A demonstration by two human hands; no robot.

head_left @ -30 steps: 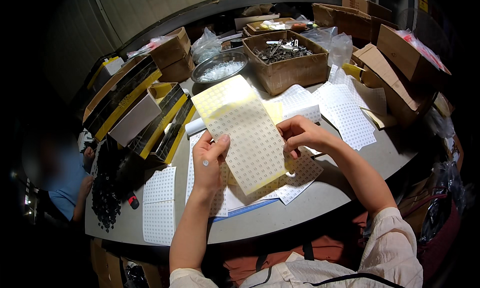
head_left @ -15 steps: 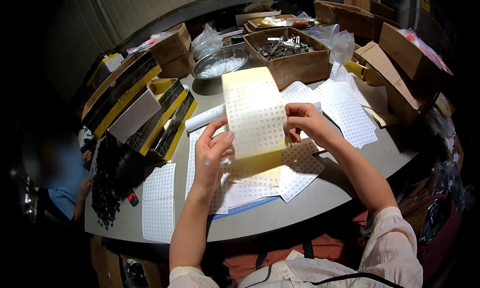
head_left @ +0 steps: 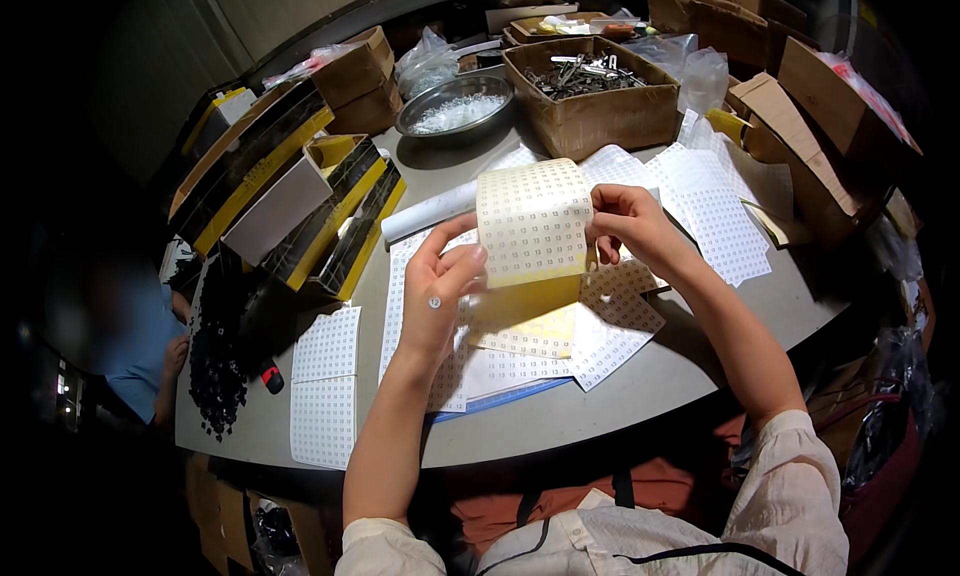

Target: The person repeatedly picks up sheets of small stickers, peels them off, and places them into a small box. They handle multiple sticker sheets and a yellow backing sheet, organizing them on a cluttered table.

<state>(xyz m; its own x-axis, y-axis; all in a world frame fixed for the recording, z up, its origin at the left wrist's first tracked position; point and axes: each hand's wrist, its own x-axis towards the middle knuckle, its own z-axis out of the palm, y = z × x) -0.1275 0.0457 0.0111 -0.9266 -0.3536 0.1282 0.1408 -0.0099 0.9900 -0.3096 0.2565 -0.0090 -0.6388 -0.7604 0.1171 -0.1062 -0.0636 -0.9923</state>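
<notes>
Cluttered table (head_left: 640, 396); hand-held sticker sheet (head_left: 532, 226)

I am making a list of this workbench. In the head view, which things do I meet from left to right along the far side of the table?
Black-and-yellow boxes → metal bowl of small pale pieces → open cardboard box of metal parts → cardboard box at the right edge.

The person wears a light cream shirt with sleeves rolled above the elbows, leaving 2 bare forearms. A thin black strap crosses the chest. Left hand (head_left: 437, 296) and right hand (head_left: 628, 228) are ungloved.
</notes>
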